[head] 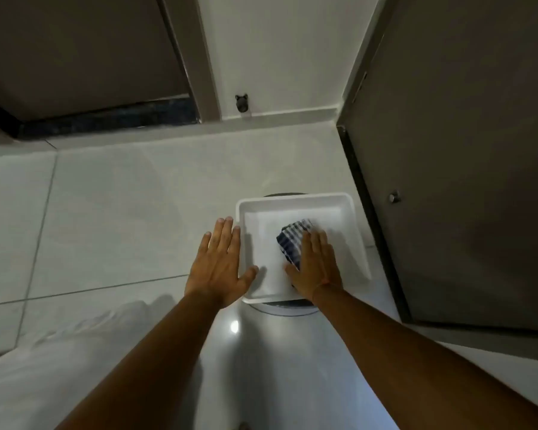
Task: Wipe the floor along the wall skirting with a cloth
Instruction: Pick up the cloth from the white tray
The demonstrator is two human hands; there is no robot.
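Observation:
A folded blue-and-white checked cloth (292, 240) lies in a white square tray (295, 203) that rests on a round dark stand. My right hand (316, 266) lies flat on the cloth, fingers stretched out and covering its near part. My left hand (219, 262) is spread flat at the tray's left rim, its thumb over the edge. The pale skirting (280, 114) runs along the foot of the white wall beyond the tray, above the light tiled floor (121, 212).
A dark door (463, 150) with a small metal stopper (394, 197) stands close on the right of the tray. Another dark door and frame (75, 57) are at the back left. A black door catch (241, 102) sits low on the wall. White fabric (59, 367) lies near left.

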